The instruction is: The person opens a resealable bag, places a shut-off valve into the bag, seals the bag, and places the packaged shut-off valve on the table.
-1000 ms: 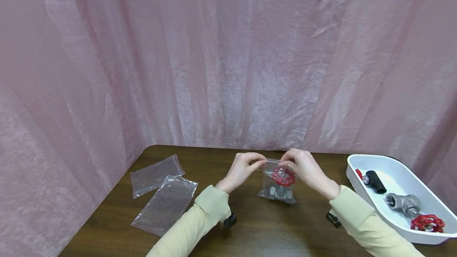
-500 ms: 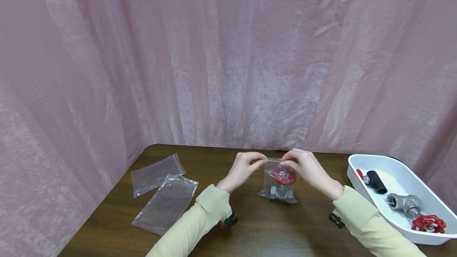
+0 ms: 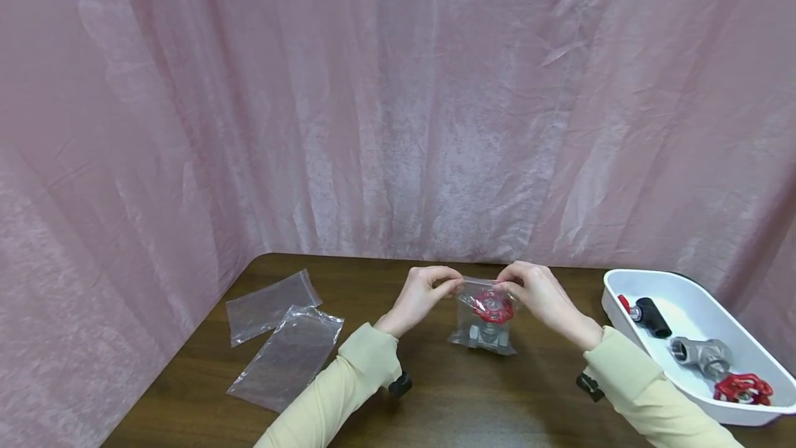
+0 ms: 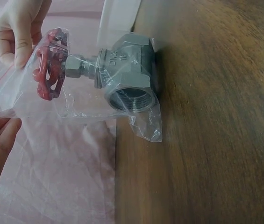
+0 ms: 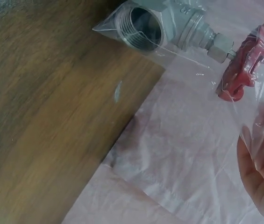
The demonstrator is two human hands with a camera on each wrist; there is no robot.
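Note:
A metal gate valve with a red handwheel [image 3: 493, 307] stands upright inside a clear zip bag [image 3: 466, 320] on the table. My left hand [image 3: 425, 294] pinches the bag's top edge at its left corner. Thumb and fingers of my right hand [image 3: 539, 297] pinch the same edge at the right. In the left wrist view, a red line marks the bag's zip strip, and the valve body [image 4: 129, 70] shows a threaded opening facing the camera. Through the film in the right wrist view, the valve's hex nut [image 5: 221, 47] and handwheel are visible.
Two flat clear zip bags, an upper one [image 3: 264, 310] and a lower one [image 3: 286, 361], overlap on the table's left side. At the right, a white tray [image 3: 690, 289] holds a black valve with a red handle [image 3: 651, 316] and another red-wheeled metal valve [image 3: 705, 358]. Pink curtain hangs behind.
My right hand has slid slightly to the right along the bag's top edge. The left hand keeps its pinch at the left corner, and the valve stays in place.

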